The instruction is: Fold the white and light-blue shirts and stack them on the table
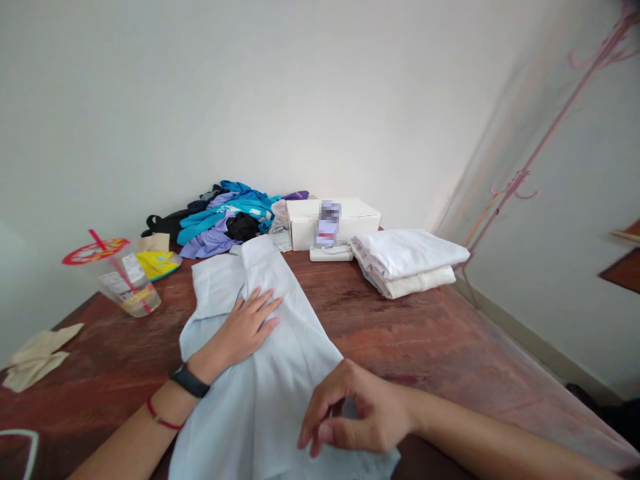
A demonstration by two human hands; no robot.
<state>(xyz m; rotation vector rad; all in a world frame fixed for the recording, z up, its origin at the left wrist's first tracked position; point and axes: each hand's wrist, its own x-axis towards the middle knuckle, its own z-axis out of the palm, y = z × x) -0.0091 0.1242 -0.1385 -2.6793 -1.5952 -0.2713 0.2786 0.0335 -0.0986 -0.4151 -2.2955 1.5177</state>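
Head view: the left hand [245,327] lies flat and open on the pale blue shirt [270,373] spread mid-bench [425,347]. At five o'clock, the right hand [357,413] pinches the shirt's edge. Folded white clothes [407,261] sit at two o'clock.

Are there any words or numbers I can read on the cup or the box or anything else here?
None can be read.
Plastic cup: it has a white label with print, too small to read.
White box: the card leaning against it is blurred out.
Yellow packet: printed marks, too small to read.
Light blue shirt under the left hand and right hand: no text visible.
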